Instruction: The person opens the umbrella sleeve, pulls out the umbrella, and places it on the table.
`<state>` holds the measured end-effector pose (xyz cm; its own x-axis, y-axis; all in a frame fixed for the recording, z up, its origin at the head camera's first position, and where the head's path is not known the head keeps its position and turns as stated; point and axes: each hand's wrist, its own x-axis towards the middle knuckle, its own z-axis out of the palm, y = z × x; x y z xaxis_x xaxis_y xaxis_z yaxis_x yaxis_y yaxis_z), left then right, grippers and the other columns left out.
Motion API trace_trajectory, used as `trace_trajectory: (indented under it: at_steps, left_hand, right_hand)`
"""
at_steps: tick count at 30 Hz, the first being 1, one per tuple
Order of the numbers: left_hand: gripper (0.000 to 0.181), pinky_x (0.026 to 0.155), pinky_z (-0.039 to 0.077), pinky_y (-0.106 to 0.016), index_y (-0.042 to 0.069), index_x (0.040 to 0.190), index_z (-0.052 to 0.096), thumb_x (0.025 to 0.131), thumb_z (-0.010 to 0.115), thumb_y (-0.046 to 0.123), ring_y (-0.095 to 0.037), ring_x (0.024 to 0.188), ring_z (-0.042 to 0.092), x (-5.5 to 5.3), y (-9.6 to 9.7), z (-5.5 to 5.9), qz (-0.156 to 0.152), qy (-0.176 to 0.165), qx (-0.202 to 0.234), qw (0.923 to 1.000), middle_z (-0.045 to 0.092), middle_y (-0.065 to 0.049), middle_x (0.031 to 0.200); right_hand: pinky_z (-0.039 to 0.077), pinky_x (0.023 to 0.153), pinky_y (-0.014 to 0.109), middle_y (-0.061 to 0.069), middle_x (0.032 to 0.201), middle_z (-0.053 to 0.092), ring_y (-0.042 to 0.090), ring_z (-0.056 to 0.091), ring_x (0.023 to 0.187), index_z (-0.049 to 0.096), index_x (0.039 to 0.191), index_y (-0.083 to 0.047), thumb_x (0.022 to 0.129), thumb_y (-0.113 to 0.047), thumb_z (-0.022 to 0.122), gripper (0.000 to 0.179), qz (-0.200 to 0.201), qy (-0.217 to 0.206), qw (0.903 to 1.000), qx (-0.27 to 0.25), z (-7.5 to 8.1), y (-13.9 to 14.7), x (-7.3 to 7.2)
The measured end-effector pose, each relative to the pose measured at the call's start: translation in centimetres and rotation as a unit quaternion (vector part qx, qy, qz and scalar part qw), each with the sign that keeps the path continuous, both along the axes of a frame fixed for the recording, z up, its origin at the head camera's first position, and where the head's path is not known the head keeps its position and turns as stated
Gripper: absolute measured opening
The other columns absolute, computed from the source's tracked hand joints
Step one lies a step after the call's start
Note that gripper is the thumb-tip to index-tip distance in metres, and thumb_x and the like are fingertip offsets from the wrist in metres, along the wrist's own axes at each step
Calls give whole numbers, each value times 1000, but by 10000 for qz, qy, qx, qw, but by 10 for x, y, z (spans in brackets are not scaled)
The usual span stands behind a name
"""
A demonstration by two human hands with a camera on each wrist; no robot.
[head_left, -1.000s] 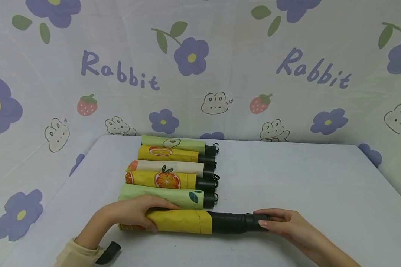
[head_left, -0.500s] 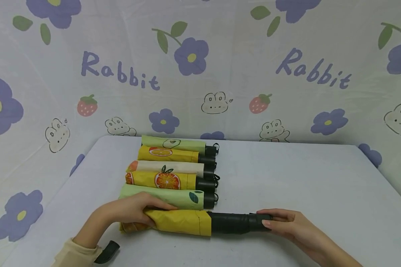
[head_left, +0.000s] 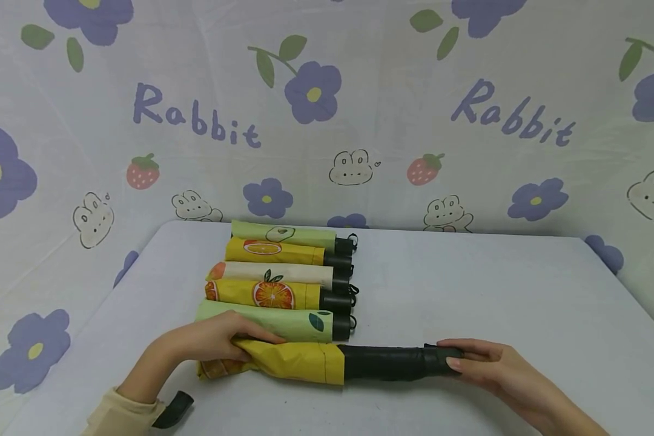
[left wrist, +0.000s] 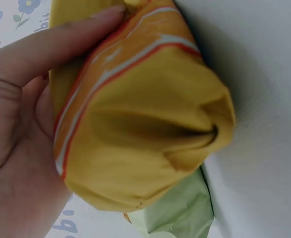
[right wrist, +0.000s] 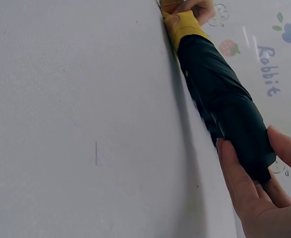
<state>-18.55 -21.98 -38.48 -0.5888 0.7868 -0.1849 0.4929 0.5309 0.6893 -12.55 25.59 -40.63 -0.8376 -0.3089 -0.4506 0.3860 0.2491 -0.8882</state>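
A black folding umbrella (head_left: 384, 362) lies crosswise near the front of the table, its left part inside a yellow fabric sleeve (head_left: 300, 363) with orange print. My left hand (head_left: 212, 336) grips the sleeve toward its left end, where the cloth is creased. In the left wrist view, the closed end of the sleeve (left wrist: 140, 144) looks puckered and slack beside the thumb. At the umbrella's right end, my right hand (head_left: 485, 363) pinches the handle between thumb and fingers. The right wrist view has the bare black umbrella (right wrist: 224, 94) stretching from those fingers up to the yellow cloth.
Behind it, several sleeved umbrellas lie in a row: light green with leaves (head_left: 283, 321), yellow with oranges (head_left: 256, 293), cream (head_left: 294, 272), yellow (head_left: 294, 251) and avocado green (head_left: 310, 236). A dark curved object (head_left: 175, 410) shows beside the left wrist. Printed cloth (head_left: 381, 109) hangs behind the table.
My right hand has moved right with the black umbrella, and more of it shows beyond the sleeve. The yellow sleeve has become more creased near my left hand, which has shifted slightly left.
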Motion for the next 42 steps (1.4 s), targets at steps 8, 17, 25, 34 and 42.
trace_trajectory:
  at_steps: [8, 17, 25, 34, 42]
  left_hand:
    - [55, 100, 49, -23, 27, 131, 63, 85, 67, -2, -6, 121, 57, -2, -1, -3, 27, 74, -111, 9999, 65, 10, 129]
    - [55, 98, 50, -21, 26, 131, 64, 85, 66, -4, -4, 117, 58, -2, 0, -1, 66, 28, -86, 9999, 67, 9, 126]
    - [49, 95, 51, -21, 24, 128, 65, 87, 65, -3, -3, 111, 61, -4, -1, -2, 103, 23, -119, 9999, 69, 8, 123]
    - [44, 93, 52, -20, 22, 127, 66, 89, 64, 0, -5, 111, 62, -5, -2, -2, 123, -12, -125, 9998, 69, 6, 123]
    - [44, 94, 51, -21, 23, 127, 66, 90, 64, 0, -7, 113, 62, -4, -3, -2, 155, -16, -130, 9998, 68, 6, 124]
  right_hand:
    - [54, 97, 33, 6, 136, 56, 15, 65, 110, 56, 137, -10, 96, -28, 61, 45, -98, 16, 9999, 75, 0, 17, -2]
    - [54, 95, 25, -5, 130, 56, 9, 63, 110, 59, 135, -17, 99, -24, 56, 36, -135, -25, 9998, -166, -1, 43, -4]
    - [54, 94, 24, -14, 125, 57, 8, 64, 111, 60, 133, -21, 101, -24, 53, 34, -225, -150, 9992, -304, -4, 63, -4]
    - [51, 89, 19, -21, 120, 60, 7, 65, 113, 60, 132, -27, 103, -24, 47, 31, -282, -251, 9981, -494, -2, 86, 0]
    - [52, 88, 19, -23, 116, 60, 4, 65, 111, 63, 123, -33, 105, -23, 43, 29, -401, -424, 9957, -722, -2, 103, 2]
